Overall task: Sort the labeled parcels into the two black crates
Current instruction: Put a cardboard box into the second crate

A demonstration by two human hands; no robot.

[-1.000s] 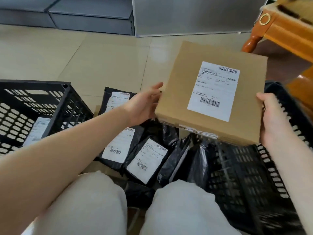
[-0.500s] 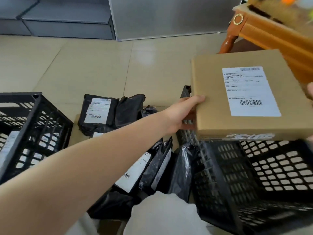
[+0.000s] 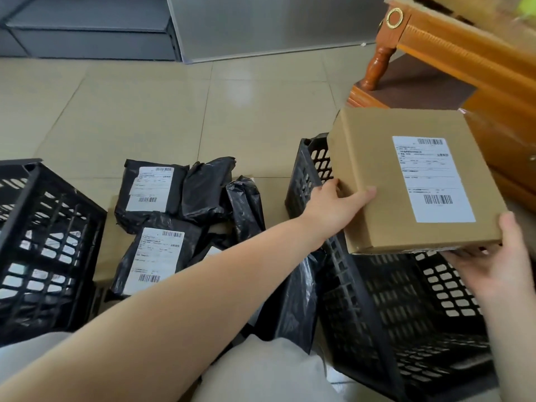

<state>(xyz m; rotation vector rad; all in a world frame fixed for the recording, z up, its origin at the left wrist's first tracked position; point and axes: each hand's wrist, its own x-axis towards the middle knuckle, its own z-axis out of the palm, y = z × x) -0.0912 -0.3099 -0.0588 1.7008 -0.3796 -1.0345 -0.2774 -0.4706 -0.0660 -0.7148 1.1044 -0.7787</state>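
Note:
A brown cardboard box (image 3: 374,169) with a white barcode label hangs over the open top of the right black crate (image 3: 362,309). My left hand (image 3: 333,208) grips its left edge, thumb on top. My right hand (image 3: 499,265) holds its near right corner from below. The visible part of that crate's inside looks bare. The left black crate (image 3: 43,242) stands at the left edge, with white labels showing through its slots. Between the crates lie several black poly mailers (image 3: 150,190), some with labels facing up.
A wooden furniture piece (image 3: 452,53) with a turned leg stands close behind the right crate. Grey cabinets (image 3: 92,27) line the far wall across bare tiled floor. My knees in light trousers (image 3: 261,369) sit at the bottom, just behind the mailers.
The box has travelled right from above the mailer pile and come down over the right crate. My view has swung right with it, and my right hand has come back into view under the near corner.

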